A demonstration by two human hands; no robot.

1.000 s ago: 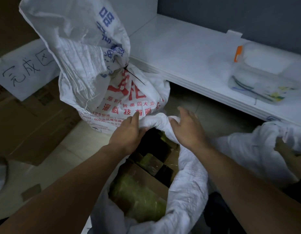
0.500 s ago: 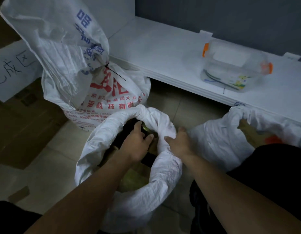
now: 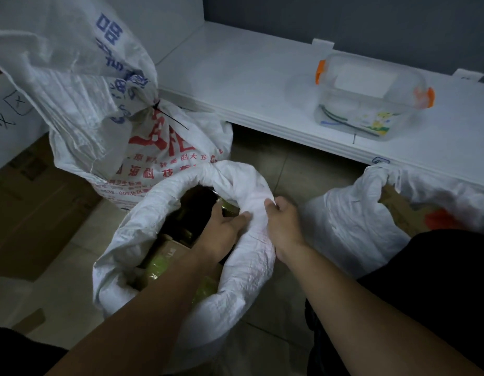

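Note:
An open white woven sack (image 3: 243, 278) with a rolled-down rim stands on the floor in front of me. Inside it lie cardboard boxes (image 3: 167, 248) and greenish wrapped packages. My left hand (image 3: 222, 232) reaches inside the sack's mouth, its thumb on the inner side of the right rim. My right hand (image 3: 281, 226) grips the same rolled rim from outside, fingers curled into the fabric. The two hands face each other across the rim.
A tied-off printed sack (image 3: 159, 158) stands behind. Another open white sack (image 3: 352, 226) sits to the right under a white shelf (image 3: 235, 77). A clear plastic box with orange clips (image 3: 371, 96) rests on the shelf. Flat cardboard (image 3: 32, 213) lies left.
Both hands slid from the sack's far rim to its right rim and came nearer to me. The rim now lies rolled down wider, and the view has shifted.

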